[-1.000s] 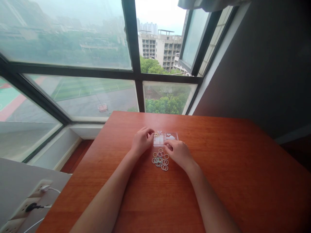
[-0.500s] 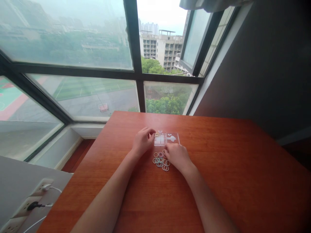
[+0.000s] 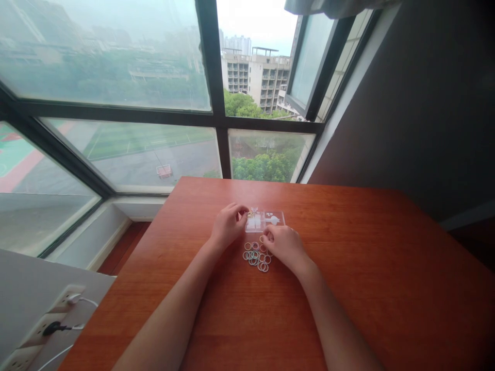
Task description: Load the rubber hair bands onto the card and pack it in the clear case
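A small clear plastic box [image 3: 256, 224] lies on the table, its lid [image 3: 275, 220] with white print folded flat to the right. Yellowish hair ties [image 3: 250, 214] sit in its back left compartment. My left hand [image 3: 229, 225] has its fingers curled at the box's left edge, gripping it there. Just in front of the box spreads a loose cluster of pale hair ties [image 3: 253, 255], several overlapping. My right hand [image 3: 285, 246] is at the cluster's right side, thumb and fingertips pinched on a pale yellow hair tie [image 3: 262, 239]. Its palm hides part of the cluster.
The reddish-brown wooden table [image 3: 367, 268] reaches to the framed windows [image 3: 127, 154] at the back. A dark wall [image 3: 417, 103] stands at the right. Power sockets with plugs [image 3: 54, 327] and white cables are low at the left.
My right hand has shifted slightly up and right, and the pale yellow hair tie at its fingertips has risen a little. My left hand and the box stay about where they were.
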`<state>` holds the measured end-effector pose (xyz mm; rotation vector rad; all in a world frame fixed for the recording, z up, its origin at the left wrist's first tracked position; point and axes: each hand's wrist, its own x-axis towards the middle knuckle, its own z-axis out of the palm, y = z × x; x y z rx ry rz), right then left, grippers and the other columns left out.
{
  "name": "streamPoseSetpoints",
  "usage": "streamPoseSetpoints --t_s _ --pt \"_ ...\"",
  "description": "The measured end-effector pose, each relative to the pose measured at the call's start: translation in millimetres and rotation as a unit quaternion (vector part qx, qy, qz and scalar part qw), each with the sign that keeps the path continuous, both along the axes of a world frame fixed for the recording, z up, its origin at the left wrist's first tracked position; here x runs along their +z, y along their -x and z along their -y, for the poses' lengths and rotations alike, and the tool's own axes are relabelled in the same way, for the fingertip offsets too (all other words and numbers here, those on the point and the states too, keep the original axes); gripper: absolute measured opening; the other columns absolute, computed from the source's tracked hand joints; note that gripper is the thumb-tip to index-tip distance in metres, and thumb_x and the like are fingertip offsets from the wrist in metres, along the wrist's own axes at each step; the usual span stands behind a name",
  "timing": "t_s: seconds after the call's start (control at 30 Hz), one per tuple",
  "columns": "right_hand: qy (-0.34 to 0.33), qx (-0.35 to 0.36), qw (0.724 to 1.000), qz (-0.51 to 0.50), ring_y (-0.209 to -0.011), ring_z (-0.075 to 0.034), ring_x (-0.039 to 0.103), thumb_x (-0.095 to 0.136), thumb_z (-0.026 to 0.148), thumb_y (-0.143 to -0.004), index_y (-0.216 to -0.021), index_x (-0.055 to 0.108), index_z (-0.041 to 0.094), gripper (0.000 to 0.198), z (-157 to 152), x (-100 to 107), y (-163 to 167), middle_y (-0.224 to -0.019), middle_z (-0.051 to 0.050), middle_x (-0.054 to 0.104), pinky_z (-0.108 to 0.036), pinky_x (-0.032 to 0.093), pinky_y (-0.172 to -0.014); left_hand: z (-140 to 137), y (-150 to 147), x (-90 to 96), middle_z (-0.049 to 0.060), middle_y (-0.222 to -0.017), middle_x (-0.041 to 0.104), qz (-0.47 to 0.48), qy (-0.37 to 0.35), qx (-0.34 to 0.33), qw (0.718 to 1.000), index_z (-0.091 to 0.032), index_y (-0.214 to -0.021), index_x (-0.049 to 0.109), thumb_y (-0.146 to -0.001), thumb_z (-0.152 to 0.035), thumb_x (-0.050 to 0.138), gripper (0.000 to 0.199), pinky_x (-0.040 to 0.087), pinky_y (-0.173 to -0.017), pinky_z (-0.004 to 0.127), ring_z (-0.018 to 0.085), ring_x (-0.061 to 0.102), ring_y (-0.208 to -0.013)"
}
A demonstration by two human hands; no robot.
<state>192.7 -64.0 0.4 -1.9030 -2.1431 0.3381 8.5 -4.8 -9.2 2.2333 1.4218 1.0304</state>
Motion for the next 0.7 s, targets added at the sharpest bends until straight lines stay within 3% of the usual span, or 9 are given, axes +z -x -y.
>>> streamPoseSetpoints --t_s 0.13,0.3,0.43,0.7 --pt "-0.072 -0.037 0.995 -0.061 -0.067 -0.014 0.061 0.059 0.027 -0.084 -0.084 0.069 0.025 0.01 -2 -1 -4 -0.07 0.001 0.068 -0.023 0.033 -0.059 3 -4 3.0 0.002 -0.075 0.063 0.012 0.007 -0.021 1.0 -0.018 -0.084 0.067 -0.084 -0.02 0.056 0.011 0.042 -0.064 0.024 0.012 0.053 -0.065" --pt "-0.144 -0.059 0.981 -0.112 -0.058 -0.012 0.055 0.058 0.028 -0.084 -0.082 0.068 0.023 0.011 -3 -3 -5 -0.06 0.003 0.062 -0.022 0.032 -0.058 10 -14 10.1 0.002 -0.075 0.064 0.038 0.046 -0.099 0.993 -0.017 -0.084 0.067 -0.086 -0.024 0.055 0.015 0.041 -0.061 0.022 0.011 0.052 -0.064" --pt "-0.16 -0.061 0.976 -0.133 -0.056 -0.012 0.053 0.058 0.031 -0.084 -0.081 0.069 0.023 0.014 -3 -4 -5 -0.06 0.003 0.061 -0.022 0.032 -0.058 15 -21 13.3 0.002 -0.074 0.065 0.069 0.088 -0.134 0.985 -0.016 -0.081 0.068 -0.086 -0.025 0.056 0.016 0.04 -0.058 0.02 0.01 0.052 -0.062" --pt "-0.161 -0.063 0.974 -0.144 -0.055 -0.013 0.053 0.056 0.034 -0.085 -0.081 0.069 0.022 0.018 -3 -3 -5 -0.059 0.001 0.061 -0.022 0.035 -0.059 17 -23 15.5 0.002 -0.072 0.066 0.096 0.117 -0.142 0.978 -0.015 -0.08 0.069 -0.083 -0.026 0.059 0.016 0.04 -0.057 0.02 0.01 0.052 -0.062"
